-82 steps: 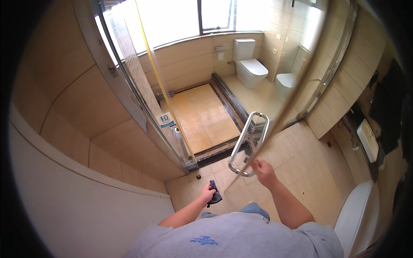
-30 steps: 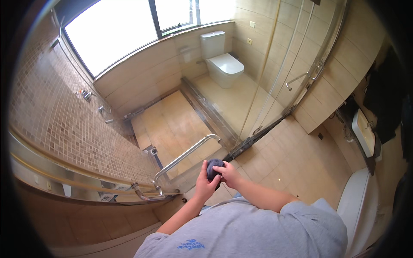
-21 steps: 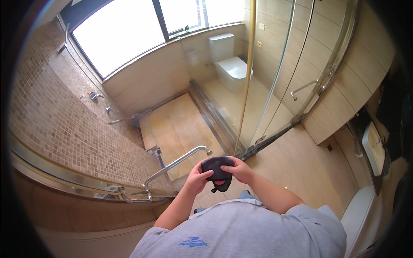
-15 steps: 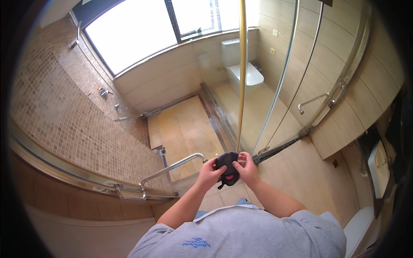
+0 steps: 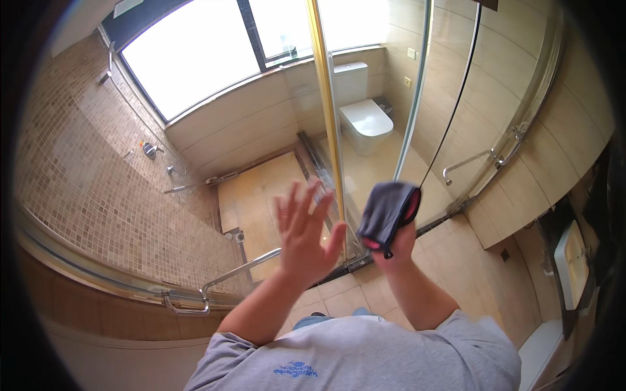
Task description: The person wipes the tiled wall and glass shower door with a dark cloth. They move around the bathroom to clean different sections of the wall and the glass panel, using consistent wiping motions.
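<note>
Your left hand (image 5: 303, 234) is raised in front of you with the palm toward the glass door (image 5: 385, 85), fingers spread wide and holding nothing; it looks slightly blurred. Your left forearm comes up from the lower edge, just left of the door's brass edge strip (image 5: 326, 111). Your right hand (image 5: 399, 242) is lifted on the other side of that strip, closed on a dark grey cloth (image 5: 386, 214) with a pink edge showing at its underside. The cloth is bunched over your fingers, so most of that hand is hidden; only the heel and wrist show beneath it.

You stand in a tiled bathroom. Left of the strip lies the shower floor (image 5: 261, 195), with a mosaic wall (image 5: 104, 182) beyond and a bright window (image 5: 195, 52) above. A chrome handle (image 5: 228, 280) sits low and left of the strip, under your left forearm. Right of the strip, in the glass, a white toilet (image 5: 362, 117) shows against beige tiles. A second chrome handle (image 5: 476, 159) shows farther right of the strip.

The cloth is held up close to the glass, just right of the strip, level with your left palm and a short way apart from it. Whether it touches the glass you cannot tell.
</note>
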### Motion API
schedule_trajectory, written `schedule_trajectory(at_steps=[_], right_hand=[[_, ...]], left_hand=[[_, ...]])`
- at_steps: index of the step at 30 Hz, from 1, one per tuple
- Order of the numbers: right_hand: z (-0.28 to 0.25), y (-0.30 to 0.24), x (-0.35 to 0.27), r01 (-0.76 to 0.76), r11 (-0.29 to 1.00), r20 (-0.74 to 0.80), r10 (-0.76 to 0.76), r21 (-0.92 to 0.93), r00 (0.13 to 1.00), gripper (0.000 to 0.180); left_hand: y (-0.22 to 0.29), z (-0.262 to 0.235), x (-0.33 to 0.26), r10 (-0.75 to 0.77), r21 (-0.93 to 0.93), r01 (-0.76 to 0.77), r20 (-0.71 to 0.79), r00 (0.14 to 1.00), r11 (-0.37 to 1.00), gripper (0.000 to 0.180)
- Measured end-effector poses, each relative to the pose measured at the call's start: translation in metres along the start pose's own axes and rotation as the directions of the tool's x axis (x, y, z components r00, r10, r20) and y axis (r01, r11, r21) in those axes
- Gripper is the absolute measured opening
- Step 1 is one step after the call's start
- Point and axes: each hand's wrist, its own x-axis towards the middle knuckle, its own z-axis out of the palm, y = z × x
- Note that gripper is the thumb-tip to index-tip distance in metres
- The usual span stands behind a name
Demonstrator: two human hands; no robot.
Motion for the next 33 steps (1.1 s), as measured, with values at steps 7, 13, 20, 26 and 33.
schedule_trajectory(at_steps=[7,13,20,26,33], right_hand=[[0.105,0.031,0.111,0.620,-0.293,0.677,-0.457,-0.728,0.578,0.062],[0.096,0.039,0.126,0.455,-0.697,0.787,-0.260,-0.554,0.559,0.071],[0.076,0.003,0.152,0.521,-0.671,0.848,-0.379,-0.527,0.370,0.059],[0.078,0.004,0.159,0.528,-0.557,0.758,-0.567,-0.641,0.321,0.044],[0.064,0.037,0.125,0.599,-0.640,0.843,-0.152,-0.482,0.516,0.054]], left_hand=[[-0.067,0.040,0.021,0.114,0.640,0.139,-0.338,0.934,0.755,0.057],[-0.064,0.045,0.021,0.142,0.612,0.106,-0.343,0.929,0.784,0.052],[-0.066,0.045,0.021,0.181,0.595,0.080,-0.366,0.913,0.800,0.052],[-0.069,0.043,0.020,0.205,0.632,0.090,-0.378,0.903,0.770,0.051],[-0.042,0.051,0.027,0.019,0.466,0.175,-0.382,0.924,0.867,0.052]])
